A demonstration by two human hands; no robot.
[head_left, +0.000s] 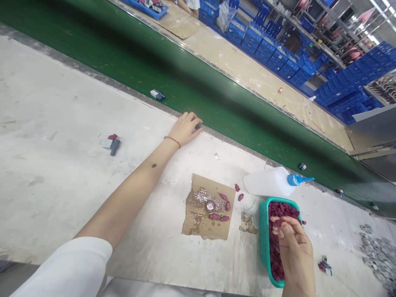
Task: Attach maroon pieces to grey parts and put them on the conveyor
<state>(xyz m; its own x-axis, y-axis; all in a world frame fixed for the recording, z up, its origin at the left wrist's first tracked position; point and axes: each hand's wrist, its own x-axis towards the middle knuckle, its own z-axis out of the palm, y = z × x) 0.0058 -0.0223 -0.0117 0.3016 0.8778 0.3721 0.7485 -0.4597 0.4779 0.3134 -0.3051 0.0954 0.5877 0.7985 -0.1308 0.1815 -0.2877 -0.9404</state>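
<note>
My left hand [185, 128] reaches out to the far edge of the white worktable, its fingers curled on a small dark part [198, 126] right at the metal rim of the green conveyor belt [198, 82]. My right hand [292, 243] is over a teal basket [264, 235] filled with small dark red pieces [280, 210], fingers pinched together on one or more of them. A torn piece of cardboard [206, 225] smeared with glue lies between the hands, with several red pieces stuck on it.
A white squeeze bottle with a blue nozzle [269, 183] lies on its side behind the basket. A small grey-and-red assembled part [111, 143] sits at left. Another assembled part [157, 94] rides on the belt. Grey metal pieces [379, 251] are heaped at right. Blue crates [278, 53] stand beyond.
</note>
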